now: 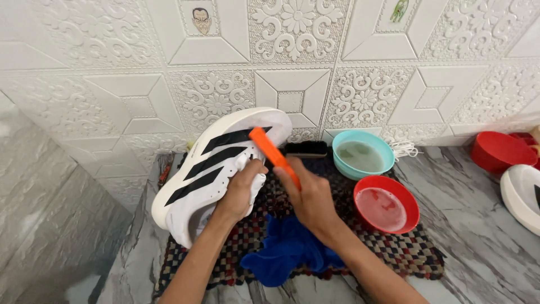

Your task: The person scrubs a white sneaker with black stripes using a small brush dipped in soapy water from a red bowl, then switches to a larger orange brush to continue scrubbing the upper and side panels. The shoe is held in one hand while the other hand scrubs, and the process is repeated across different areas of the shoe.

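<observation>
Far left on the grey marbled counter (pixel 472 225), against the embossed white wall tiles (pixel 112 84): a small dark red-handled tool (pixel 165 169), too small to tell further. Next, a white sports shoe with three black stripes (pixel 216 163), tilted up off the counter, toe toward the wall, sole turned away from the camera. Left hand (pixel 243 188) clamped on the shoe's near side, fingers curled shut around its edge, thumb on top. Just right of that, an orange plastic brush handle (pixel 274 156) slanting up across the shoe, its upper end touching the toe area. Right hand (pixel 309 197) closed tight around the lower part of the handle, directly beside the left hand. Beneath both hands, a checkered woven mat in red, black and white (pixel 405 253), with a crumpled blue cloth (pixel 287 250) lying on it, near the wrists. Behind, by the wall, a black bristle brush (pixel 305 148). Further right, a turquoise bowl of cloudy water (pixel 363 153), then a red bowl of pale liquid (pixel 386 204) on the mat's edge. White laces (pixel 404 148) beside the turquoise bowl. Far right, a red tub (pixel 499 151) and part of a second white shoe (pixel 520 194).
</observation>
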